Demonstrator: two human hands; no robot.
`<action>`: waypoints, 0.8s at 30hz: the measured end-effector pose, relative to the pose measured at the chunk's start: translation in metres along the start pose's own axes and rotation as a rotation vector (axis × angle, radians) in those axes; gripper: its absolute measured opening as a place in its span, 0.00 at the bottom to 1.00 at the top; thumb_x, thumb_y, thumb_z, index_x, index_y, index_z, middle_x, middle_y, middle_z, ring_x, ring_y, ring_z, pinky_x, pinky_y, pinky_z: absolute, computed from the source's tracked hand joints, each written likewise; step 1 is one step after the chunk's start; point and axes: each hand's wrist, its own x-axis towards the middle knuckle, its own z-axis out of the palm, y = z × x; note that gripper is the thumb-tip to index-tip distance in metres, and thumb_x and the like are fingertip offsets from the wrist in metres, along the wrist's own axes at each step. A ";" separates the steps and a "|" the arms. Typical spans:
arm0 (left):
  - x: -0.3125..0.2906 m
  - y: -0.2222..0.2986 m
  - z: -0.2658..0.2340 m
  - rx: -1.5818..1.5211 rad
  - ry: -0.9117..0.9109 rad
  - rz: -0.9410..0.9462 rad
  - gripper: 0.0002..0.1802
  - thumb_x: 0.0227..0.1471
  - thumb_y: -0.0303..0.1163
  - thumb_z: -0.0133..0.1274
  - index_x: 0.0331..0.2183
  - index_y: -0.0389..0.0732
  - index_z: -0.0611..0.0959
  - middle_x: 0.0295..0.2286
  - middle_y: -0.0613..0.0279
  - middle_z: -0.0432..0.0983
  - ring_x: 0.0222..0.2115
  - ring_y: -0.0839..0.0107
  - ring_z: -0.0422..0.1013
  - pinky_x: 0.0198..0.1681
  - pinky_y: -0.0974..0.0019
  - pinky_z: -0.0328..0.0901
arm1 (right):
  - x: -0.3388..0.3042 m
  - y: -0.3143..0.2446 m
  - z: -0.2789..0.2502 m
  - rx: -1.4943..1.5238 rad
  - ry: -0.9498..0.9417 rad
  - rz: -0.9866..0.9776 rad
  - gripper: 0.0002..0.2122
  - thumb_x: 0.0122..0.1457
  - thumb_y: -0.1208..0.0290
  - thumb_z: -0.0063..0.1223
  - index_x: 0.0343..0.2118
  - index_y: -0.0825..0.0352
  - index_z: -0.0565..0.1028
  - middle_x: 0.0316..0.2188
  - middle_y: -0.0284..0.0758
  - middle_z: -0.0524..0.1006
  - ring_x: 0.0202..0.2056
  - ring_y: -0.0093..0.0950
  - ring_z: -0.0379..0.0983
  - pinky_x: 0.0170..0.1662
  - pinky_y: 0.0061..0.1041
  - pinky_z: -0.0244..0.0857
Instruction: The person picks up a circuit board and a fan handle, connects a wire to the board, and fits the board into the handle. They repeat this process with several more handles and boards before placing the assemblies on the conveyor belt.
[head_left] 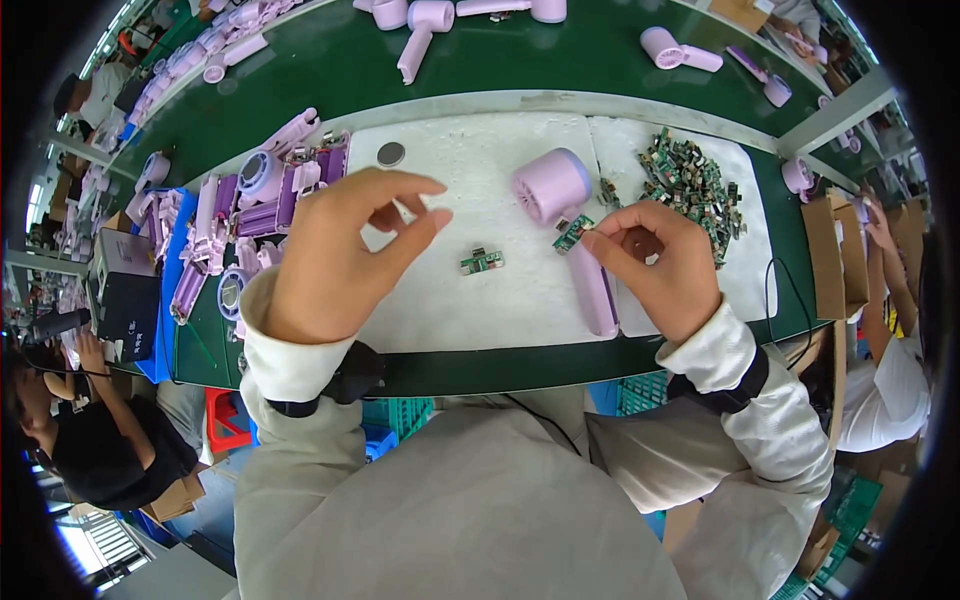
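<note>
Green circuit board (pixel 573 234) in its thumb-and-finger pinch, the right hand (pixel 660 262) partly hides the neck of a lilac device (pixel 548 188); the left hand (pixel 340 255) hovers, thumb and forefinger parted, gripping nothing visible, palm hidden; a second board (pixel 482 262) lies between them.

On the desk's (pixel 450 374) matting (pixel 420 322), a disc (pixel 391 154) lies far left, a circuit board (pixel 482 262) nearer, a fan (pixel 552 186) right of it, and a board heap (pixel 690 190) farther right; left of the matting, casings (pixel 262 216) apparently overlap.
</note>
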 end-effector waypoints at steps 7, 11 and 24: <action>-0.001 -0.019 0.043 0.148 -0.035 0.359 0.14 0.47 0.26 0.63 0.39 0.39 0.82 0.33 0.54 0.74 0.34 0.53 0.72 0.39 0.58 0.68 | 0.040 0.005 -0.017 0.358 -0.220 0.072 0.08 0.62 0.71 0.55 0.36 0.72 0.77 0.30 0.30 0.77 0.33 0.18 0.70 0.38 0.18 0.64; -0.001 -0.022 0.047 0.122 -0.185 0.245 0.12 0.45 0.24 0.64 0.35 0.37 0.81 0.33 0.54 0.76 0.34 0.55 0.73 0.38 0.60 0.69 | 0.083 0.012 -0.060 0.299 -0.217 0.137 0.11 0.64 0.68 0.51 0.37 0.73 0.77 0.32 0.31 0.77 0.34 0.18 0.71 0.39 0.18 0.64; 0.007 -0.020 0.046 -0.183 -0.318 -0.007 0.11 0.47 0.22 0.64 0.35 0.36 0.82 0.31 0.56 0.78 0.29 0.65 0.77 0.30 0.67 0.70 | 0.275 0.118 -0.142 -0.441 0.172 -0.063 0.15 0.58 0.63 0.58 0.43 0.69 0.78 0.38 0.43 0.80 0.39 0.36 0.79 0.47 0.30 0.72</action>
